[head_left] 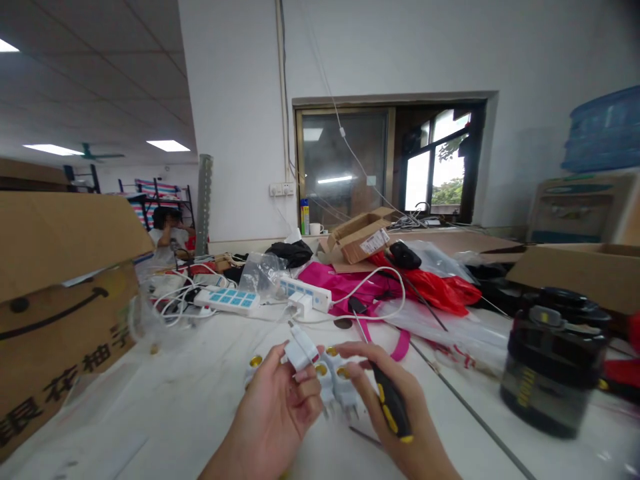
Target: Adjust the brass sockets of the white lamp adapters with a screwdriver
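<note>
Left of the blue-faced power strip [227, 300] we have a cardboard box [60, 333] printed with a smile; its inside is hidden from us. Behind the strip and to its right, a small carton [357, 240] tilts with its flaps open. Far right of the strip and nearer us stands a black-lidded jug [555, 367], its contents unclear. White cords [173, 293] crowd the strip's left end; a clear plastic bag [263, 273] lies by its right end. Nearer us than the strip and rightward, our left hand [277, 403] pinches a white plug adapter [301, 350], pins pointing away and leftward, long axis slanting down rightward. Brass-mouthed lamp sockets [345, 387] sit between our hands. Our right hand [414, 400] curls around a black-and-yellow screwdriver handle [390, 400], thumb and forefinger parted.
</note>
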`<action>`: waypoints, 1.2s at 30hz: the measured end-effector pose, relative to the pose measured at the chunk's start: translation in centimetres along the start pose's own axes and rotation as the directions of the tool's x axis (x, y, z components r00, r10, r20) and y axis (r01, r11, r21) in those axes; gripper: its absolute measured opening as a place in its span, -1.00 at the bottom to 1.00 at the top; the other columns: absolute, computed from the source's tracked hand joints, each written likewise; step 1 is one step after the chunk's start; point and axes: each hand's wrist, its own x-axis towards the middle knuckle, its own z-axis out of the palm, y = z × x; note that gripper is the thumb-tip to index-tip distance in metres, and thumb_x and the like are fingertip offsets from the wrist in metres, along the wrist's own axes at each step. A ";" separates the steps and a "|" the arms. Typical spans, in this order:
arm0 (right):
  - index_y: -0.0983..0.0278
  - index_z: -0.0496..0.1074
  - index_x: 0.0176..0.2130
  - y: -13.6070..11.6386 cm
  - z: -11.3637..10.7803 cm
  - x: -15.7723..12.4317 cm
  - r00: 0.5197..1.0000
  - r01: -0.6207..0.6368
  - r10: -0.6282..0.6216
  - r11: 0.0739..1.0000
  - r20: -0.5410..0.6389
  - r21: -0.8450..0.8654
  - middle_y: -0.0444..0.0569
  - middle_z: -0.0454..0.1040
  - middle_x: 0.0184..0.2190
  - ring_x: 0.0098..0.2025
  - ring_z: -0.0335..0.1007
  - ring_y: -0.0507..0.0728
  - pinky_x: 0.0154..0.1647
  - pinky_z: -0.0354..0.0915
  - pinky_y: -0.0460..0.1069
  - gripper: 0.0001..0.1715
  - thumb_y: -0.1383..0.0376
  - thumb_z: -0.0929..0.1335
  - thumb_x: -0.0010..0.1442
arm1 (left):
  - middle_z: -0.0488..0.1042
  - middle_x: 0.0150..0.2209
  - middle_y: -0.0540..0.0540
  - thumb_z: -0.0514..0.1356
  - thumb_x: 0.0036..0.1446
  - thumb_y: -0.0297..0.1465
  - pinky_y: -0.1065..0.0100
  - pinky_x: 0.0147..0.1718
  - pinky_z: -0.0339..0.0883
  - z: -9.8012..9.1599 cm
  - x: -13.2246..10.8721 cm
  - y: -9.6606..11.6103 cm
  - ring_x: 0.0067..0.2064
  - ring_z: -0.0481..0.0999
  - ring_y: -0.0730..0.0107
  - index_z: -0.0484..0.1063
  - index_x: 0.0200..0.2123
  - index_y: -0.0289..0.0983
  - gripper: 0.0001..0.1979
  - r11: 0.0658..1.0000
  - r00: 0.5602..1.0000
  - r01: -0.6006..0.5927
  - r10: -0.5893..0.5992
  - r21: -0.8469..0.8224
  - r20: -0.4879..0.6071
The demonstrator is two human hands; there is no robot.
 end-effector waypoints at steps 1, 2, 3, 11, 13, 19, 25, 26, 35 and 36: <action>0.14 0.68 0.07 0.2 0.2 -0.4 0.994 0.085 -0.078 0.993 0.079 -0.085 0.10 0.77 0.05 0.01 0.74 0.22 0.06 0.61 0.04 -0.78 0.16 0.51 0.48 | 0.13 -0.43 0.14 -0.06 0.69 -0.21 0.59 -0.57 0.10 -0.3 -0.1 -0.4 -0.58 0.13 0.65 0.44 -0.08 -0.43 -0.56 0.999 1.000 0.017 -0.017 0.027 0.011; 0.13 0.64 0.16 0.6 0.3 -0.7 0.976 0.174 -0.154 0.977 0.156 -0.126 0.11 0.74 0.16 0.13 0.73 0.25 0.19 0.59 0.07 -0.68 0.20 0.54 0.45 | 0.16 -0.43 0.11 -0.05 0.69 -0.23 0.59 -0.56 0.13 -0.6 -0.2 -0.7 -0.57 0.15 0.65 0.45 -0.09 -0.42 -0.58 0.999 0.999 0.027 -0.028 0.046 0.018; 0.12 0.59 0.23 1.0 0.5 -1.0 0.953 0.234 -0.198 0.962 0.228 -0.144 0.13 0.70 0.24 0.24 0.69 0.28 0.28 0.56 0.10 -0.55 0.20 0.59 0.40 | 0.20 -0.42 0.09 -0.03 0.68 -0.24 0.59 -0.55 0.15 -0.8 -0.3 -1.0 -0.56 0.17 0.63 0.45 -0.10 -0.39 -0.60 0.998 0.999 0.033 -0.034 0.057 0.020; 0.06 0.49 0.37 3.0 0.7 -1.8 0.924 0.322 -0.279 0.937 0.262 -0.134 0.10 0.70 0.17 0.08 0.74 0.23 0.15 0.63 0.10 -0.44 0.31 0.52 0.47 | 0.18 -0.43 0.10 -0.08 0.68 -0.15 0.52 -0.56 0.07 -1.7 -0.6 -1.5 -0.57 0.10 0.61 0.44 -0.19 -0.31 -0.52 0.965 0.994 0.104 -0.107 0.242 -0.001; 0.07 0.49 0.37 2.5 0.3 -1.7 0.933 0.300 -0.259 0.944 0.251 -0.140 0.09 0.71 0.18 0.10 0.73 0.24 0.18 0.62 0.11 -0.39 0.28 0.57 0.42 | 0.17 -0.44 0.12 -0.08 0.67 -0.10 0.52 -0.57 0.03 -1.8 -0.7 -1.5 -0.57 0.05 0.62 0.46 -0.18 -0.32 -0.48 0.946 0.991 0.112 -0.127 0.304 0.031; 0.06 0.50 0.36 1.5 -0.5 -1.3 0.903 0.342 -0.297 0.934 0.310 -0.101 0.11 0.65 0.32 0.32 0.64 0.32 0.37 0.53 0.20 -0.36 0.30 0.59 0.38 | 0.00 -0.52 0.22 0.12 0.54 0.12 0.51 -0.58 -0.07 -2.5 -0.8 -1.0 -0.55 -0.18 0.60 0.42 -0.33 -0.30 -0.39 0.856 0.972 0.189 -0.231 0.481 0.029; 0.07 0.57 0.24 1.5 -0.1 -1.7 0.888 0.364 -0.334 0.930 0.318 -0.040 0.07 0.73 0.16 0.23 0.66 0.30 0.30 0.53 0.21 -0.48 0.35 0.59 0.37 | -0.11 -0.59 0.28 0.37 0.24 0.28 0.45 -0.60 -0.27 -3.0 -1.3 -0.6 -0.56 -0.28 0.61 0.24 -0.45 -0.19 -0.30 0.736 0.978 0.174 -0.209 0.655 -0.024; 0.07 0.58 0.22 1.5 0.0 -1.8 0.897 0.347 -0.320 0.937 0.305 -0.038 0.06 0.73 0.14 0.20 0.67 0.30 0.29 0.53 0.20 -0.51 0.34 0.59 0.37 | -0.11 -0.60 0.28 0.40 0.21 0.27 0.45 -0.60 -0.27 -3.1 -1.4 -0.4 -0.56 -0.27 0.61 0.22 -0.45 -0.18 -0.30 0.729 0.980 0.163 -0.198 0.664 -0.023; 0.13 0.60 0.09 1.2 -0.5 -2.2 0.926 0.218 -0.188 0.974 0.327 -0.058 0.03 0.71 0.00 -0.02 0.66 0.24 0.05 0.56 0.13 -0.64 0.20 0.62 0.36 | -0.06 -0.58 0.30 0.56 0.13 0.07 0.48 -0.60 -0.18 -4.7 -0.9 4.1 -0.58 -0.17 0.63 0.60 -0.10 -0.38 -0.37 0.676 0.929 -0.294 0.369 0.676 0.036; 0.14 0.59 0.09 1.2 -0.5 -2.2 0.909 0.229 -0.195 0.972 0.368 -0.051 0.04 0.71 -0.01 -0.01 0.65 0.25 0.07 0.55 0.15 -0.64 0.20 0.61 0.36 | -0.07 -0.58 0.30 0.58 0.10 0.04 0.48 -0.60 -0.17 -5.0 -1.0 4.5 -0.57 -0.16 0.63 0.60 -0.10 -0.37 -0.39 0.658 0.908 -0.339 0.416 0.672 0.050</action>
